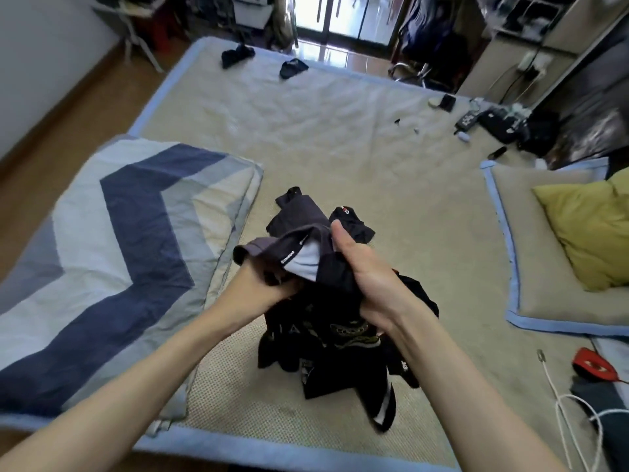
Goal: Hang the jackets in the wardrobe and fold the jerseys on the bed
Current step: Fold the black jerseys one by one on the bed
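Bed (340, 137) is roomy. Both hands, left hand (269, 287) and right hand (364, 267), clutch a limp, light jersey (306, 253) bunched up; probably easiest grabbing the shoulders.

Both hands, left hand (258, 287) and right hand (364, 270), grip a bunched dark jersey (299, 253) above the bed (340, 148), more dark jerseys (333, 352) piled just under the fingers (337, 233).

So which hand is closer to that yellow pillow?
Right. The right hand grips the dark clothes on the side towards the yellow pillow; the left hand holds them further away.
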